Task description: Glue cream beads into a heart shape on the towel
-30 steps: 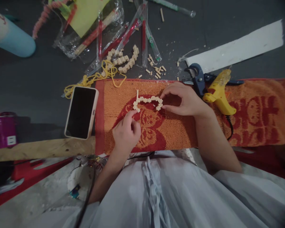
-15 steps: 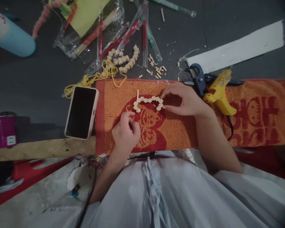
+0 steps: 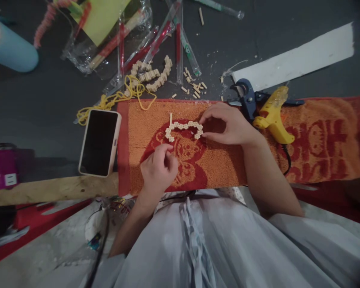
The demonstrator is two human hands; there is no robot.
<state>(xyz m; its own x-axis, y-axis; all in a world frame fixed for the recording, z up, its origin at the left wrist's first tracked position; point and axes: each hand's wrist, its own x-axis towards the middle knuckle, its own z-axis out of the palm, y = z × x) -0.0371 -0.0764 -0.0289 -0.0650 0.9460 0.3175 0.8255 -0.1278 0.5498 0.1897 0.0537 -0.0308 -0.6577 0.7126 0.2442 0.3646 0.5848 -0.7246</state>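
A curved chain of small pale wooden pieces (image 3: 183, 128) lies on an orange and red towel (image 3: 225, 160). My right hand (image 3: 228, 125) rests on the towel with thumb and fingers pinched on the chain's right end. Just below the chain's left end, my left hand (image 3: 158, 168) has its fingers curled and pinched together; whatever is in them is too small to make out.
A phone (image 3: 98, 142) lies left of the towel beside yellow string (image 3: 120, 96). A yellow glue gun (image 3: 271, 116) and a blue cutter (image 3: 246, 96) sit right of my right hand. More wooden-piece chains (image 3: 154, 76), wrapped chopsticks and loose bits lie behind; a white strip (image 3: 294, 60) is far right.
My left hand has drawn back slightly from the chain's left end toward me. My right hand keeps its pinch on the right end. The view shifted a little.
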